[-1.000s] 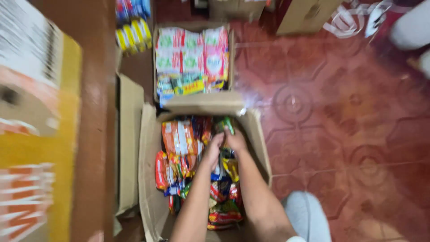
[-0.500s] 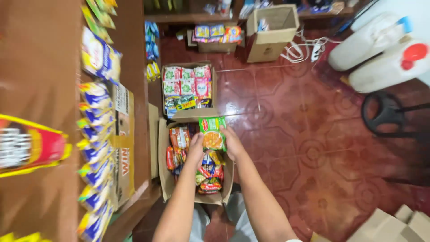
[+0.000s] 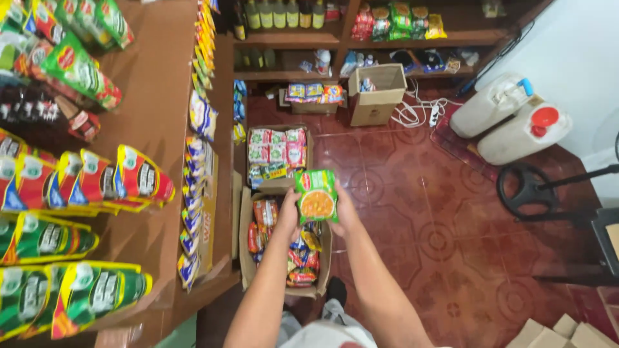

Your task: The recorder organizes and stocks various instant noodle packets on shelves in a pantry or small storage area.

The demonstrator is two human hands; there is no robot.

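- The left hand [image 3: 288, 216] and right hand [image 3: 342, 212] are holding 1 green noodle packet [image 3: 316, 195], fingers closed on its edges, above the open carton [image 3: 248, 258].
- Gripping evenly should be keeping it flat.

Red patterned tile floor [image 3: 451, 212], wooden shelves [image 3: 161, 84], white wall [image 3: 580, 51].
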